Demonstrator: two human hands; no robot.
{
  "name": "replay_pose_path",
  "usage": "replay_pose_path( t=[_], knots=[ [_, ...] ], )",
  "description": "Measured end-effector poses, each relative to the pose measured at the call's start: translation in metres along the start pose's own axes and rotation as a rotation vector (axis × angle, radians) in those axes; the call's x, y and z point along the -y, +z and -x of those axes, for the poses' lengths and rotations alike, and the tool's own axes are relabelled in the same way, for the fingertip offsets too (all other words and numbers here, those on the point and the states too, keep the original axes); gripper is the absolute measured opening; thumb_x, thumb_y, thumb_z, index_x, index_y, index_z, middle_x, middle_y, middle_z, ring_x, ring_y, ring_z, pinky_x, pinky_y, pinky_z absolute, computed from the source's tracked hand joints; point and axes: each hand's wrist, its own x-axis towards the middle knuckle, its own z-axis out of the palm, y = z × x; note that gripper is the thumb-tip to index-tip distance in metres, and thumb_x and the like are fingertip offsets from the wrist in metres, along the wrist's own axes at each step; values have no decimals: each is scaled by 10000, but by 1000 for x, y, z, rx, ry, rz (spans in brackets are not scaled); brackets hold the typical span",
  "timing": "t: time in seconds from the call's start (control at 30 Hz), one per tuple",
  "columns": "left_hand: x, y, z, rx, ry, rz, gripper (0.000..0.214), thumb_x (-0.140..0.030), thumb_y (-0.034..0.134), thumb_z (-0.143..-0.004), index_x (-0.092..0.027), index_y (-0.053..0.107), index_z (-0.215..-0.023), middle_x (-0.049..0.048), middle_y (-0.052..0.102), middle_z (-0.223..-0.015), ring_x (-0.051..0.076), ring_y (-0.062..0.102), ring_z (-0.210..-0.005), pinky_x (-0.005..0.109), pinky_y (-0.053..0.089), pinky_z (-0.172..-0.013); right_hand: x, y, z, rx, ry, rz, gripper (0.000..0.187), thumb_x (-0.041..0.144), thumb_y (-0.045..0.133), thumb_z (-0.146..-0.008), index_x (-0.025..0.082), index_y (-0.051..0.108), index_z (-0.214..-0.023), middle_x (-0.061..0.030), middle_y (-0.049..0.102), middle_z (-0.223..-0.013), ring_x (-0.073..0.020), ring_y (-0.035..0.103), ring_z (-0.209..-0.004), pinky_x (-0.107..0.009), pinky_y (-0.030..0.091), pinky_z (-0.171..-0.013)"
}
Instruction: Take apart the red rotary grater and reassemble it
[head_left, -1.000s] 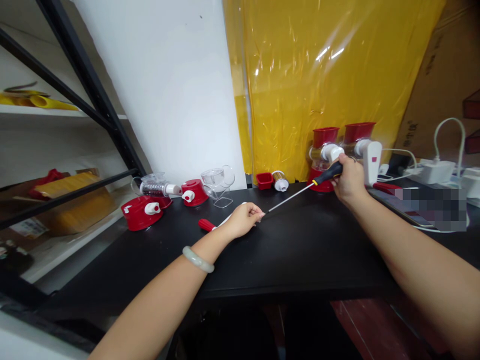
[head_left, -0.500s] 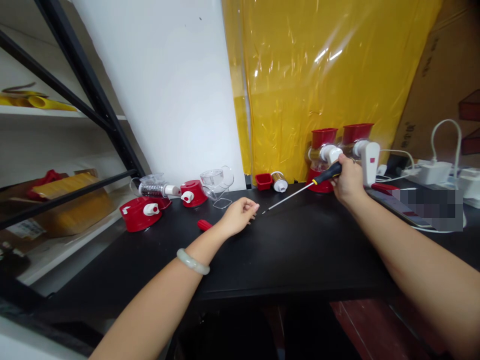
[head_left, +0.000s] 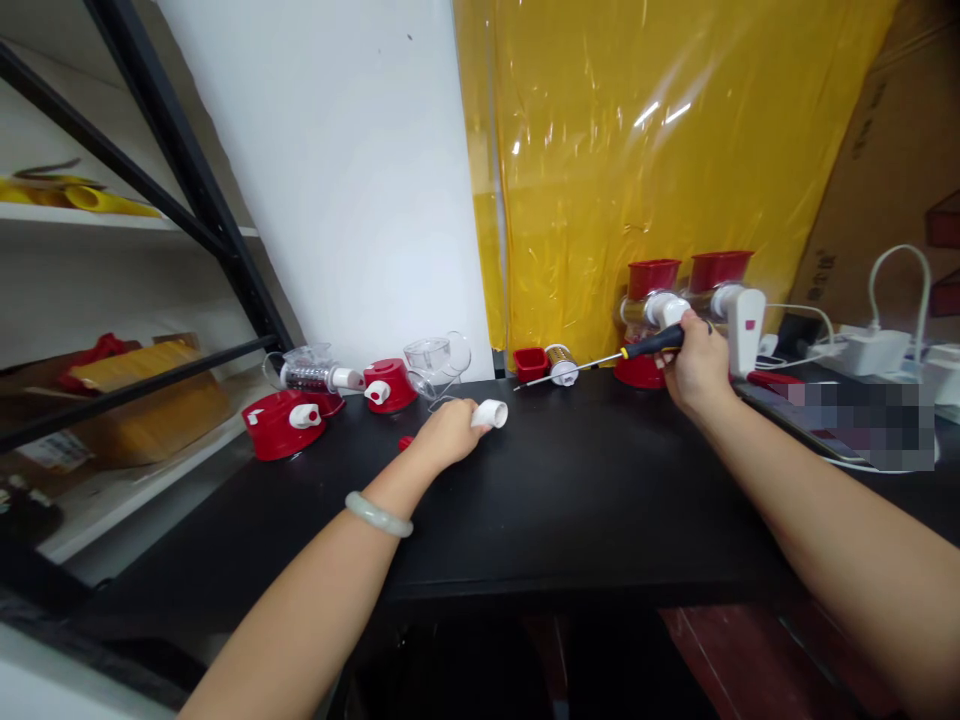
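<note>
My right hand (head_left: 697, 365) is closed around a screwdriver (head_left: 652, 342) with a black and yellow handle. Its long thin shaft points left, the tip above the table's back edge. Behind that hand stand two red-and-clear rotary graters (head_left: 651, 275) with white cranks. My left hand (head_left: 448, 432) grips a white piece with a round hollow end (head_left: 493, 413), held just over the black table. Part of a red grip (head_left: 406, 442) peeks out beside the left forearm; whether it joins the white piece I cannot tell.
Red grater bases (head_left: 283, 425) and clear housings (head_left: 427, 355) stand at the left back. A red hopper (head_left: 530, 363) and a metal grating drum (head_left: 561, 364) lie by the yellow-wrapped wall. At right are a tablet (head_left: 825, 425), white chargers (head_left: 874, 348) and cables. Black-framed shelving borders the left.
My left hand has moved slightly left and now holds the white hollow-ended piece. The screwdriver's tip has swung upward, its shaft now closer to level; the right hand stays almost in place.
</note>
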Motion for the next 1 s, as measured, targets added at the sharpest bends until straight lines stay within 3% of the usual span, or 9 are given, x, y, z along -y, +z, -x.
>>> replay_pose_path(
  t=[0.1, 0.2, 0.37, 0.67, 1.0],
  knots=[
    [0, -6, -3, -186, -56, 111, 214, -324, 541, -853, -150, 583, -970, 134, 678, -985, 265, 656, -919, 331, 474, -759, 2, 5, 2, -32, -69, -76, 334, 476, 694, -760, 227, 491, -670, 89, 399, -429, -81, 411, -350, -227, 398, -337],
    [3, -7, -8, -361, -71, 348, 223, -289, 478, -896, -136, 473, -1058, 124, 669, -903, 232, 683, -790, 334, 506, -704, 5, 10, 4, 44, -67, -138, 331, 480, 715, -741, 224, 512, -692, 80, 467, -484, -93, 470, -400, -236, 446, -379],
    [7, 2, -15, -574, 67, 632, 203, -244, 426, -917, -156, 352, -1085, 136, 625, -1012, 178, 691, -702, 317, 543, -641, 13, 19, 14, 190, -69, -191, 274, 447, 693, -785, 225, 545, -723, 56, 525, -559, -112, 528, -472, -271, 502, -457],
    [11, 10, -17, -554, 102, 624, 236, -243, 437, -914, -157, 326, -1103, 133, 630, -990, 194, 703, -728, 331, 555, -648, 22, 35, 34, 277, -82, -201, 230, 413, 713, -778, 235, 575, -731, 38, 552, -648, -121, 543, -534, -303, 544, -535],
    [7, 9, -17, -558, 107, 688, 274, -289, 441, -913, -162, 312, -1119, 120, 622, -994, 197, 703, -708, 335, 561, -613, 28, 40, 45, 331, -138, -160, 198, 421, 709, -786, 246, 618, -773, 15, 601, -714, -144, 612, -627, -301, 557, -578]
  ],
)
